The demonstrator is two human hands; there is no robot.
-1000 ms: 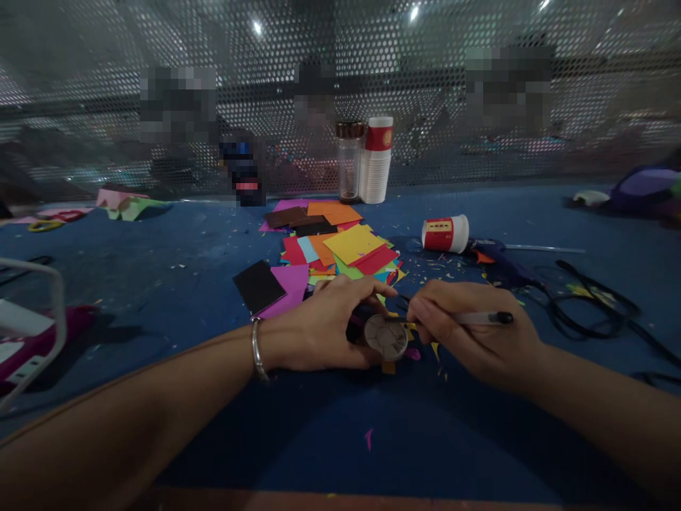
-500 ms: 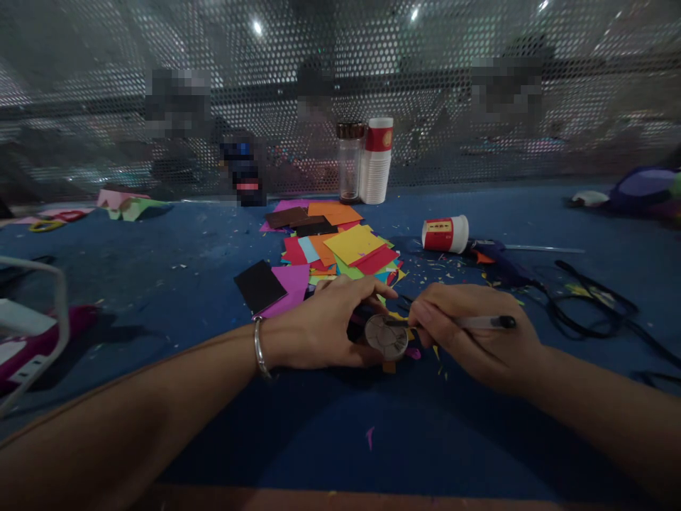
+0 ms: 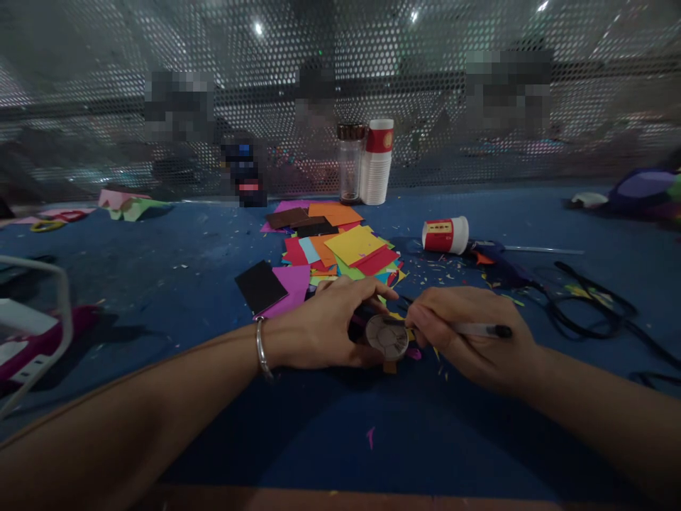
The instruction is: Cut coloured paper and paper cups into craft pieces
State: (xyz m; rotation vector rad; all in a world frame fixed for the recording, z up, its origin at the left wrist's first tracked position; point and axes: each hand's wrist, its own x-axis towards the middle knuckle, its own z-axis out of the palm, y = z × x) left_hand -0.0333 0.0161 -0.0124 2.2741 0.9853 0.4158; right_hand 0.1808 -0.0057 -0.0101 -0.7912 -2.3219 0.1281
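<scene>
Left hand (image 3: 319, 330): curled around the round piece (image 3: 386, 339), gripping from the left; good to hold firmly, without tilting.
Round piece: near, in the middle, between both hands; pale, disc-shaped face with thin dark lines; sides mostly hidden.
Pen (image 3: 476, 329): tip seemingly touching the face; better to press softly; barrel smooth, translucent, end black.
Right hand (image 3: 473, 355): closed around the pen; good to make small, slow strokes.
Glue gun (image 3: 504, 264): far right; dark blue, hard-looking plastic.

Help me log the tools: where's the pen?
In the head view, right of centre, the pen is in the right hand, its tip end at the round piece.
</scene>
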